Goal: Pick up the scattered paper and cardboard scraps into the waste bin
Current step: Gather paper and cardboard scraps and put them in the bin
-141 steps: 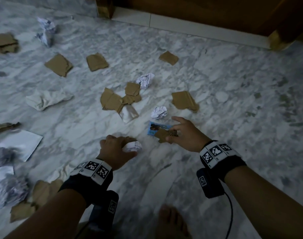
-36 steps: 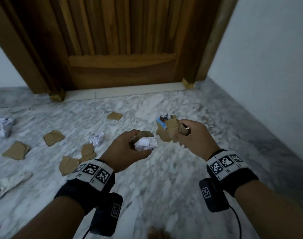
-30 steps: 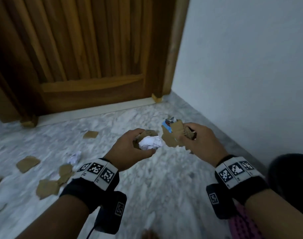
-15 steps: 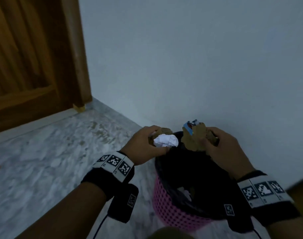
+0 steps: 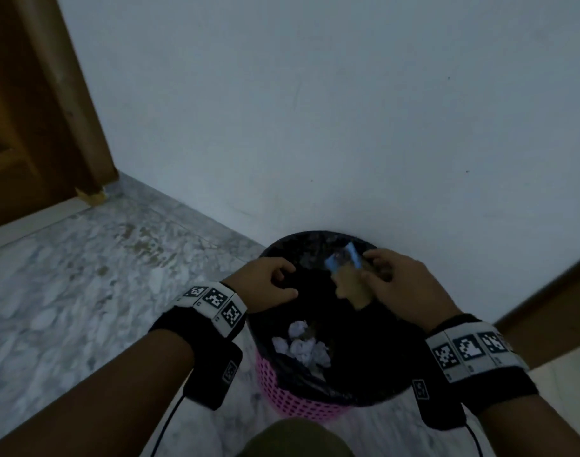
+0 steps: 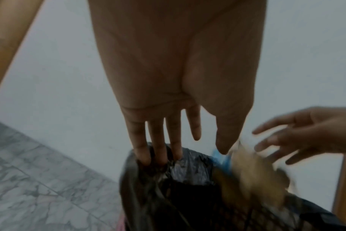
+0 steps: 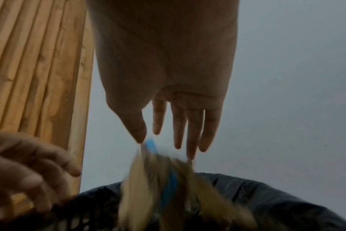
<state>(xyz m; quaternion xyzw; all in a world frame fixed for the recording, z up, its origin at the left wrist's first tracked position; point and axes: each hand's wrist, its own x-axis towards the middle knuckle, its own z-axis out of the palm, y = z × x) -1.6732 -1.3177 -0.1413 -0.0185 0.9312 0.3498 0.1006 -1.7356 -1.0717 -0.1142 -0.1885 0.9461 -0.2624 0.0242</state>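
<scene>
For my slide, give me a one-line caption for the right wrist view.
Open right hand releasing blurred cardboard scraps over the black-lined bin.

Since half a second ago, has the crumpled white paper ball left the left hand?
Yes. The left hand is open and empty above the black-lined pink mesh waste bin; crumpled white paper balls lie inside.

Dim, bluish, grainy light; motion blur on falling scraps (image 7: 168, 187) in wrist views
</scene>
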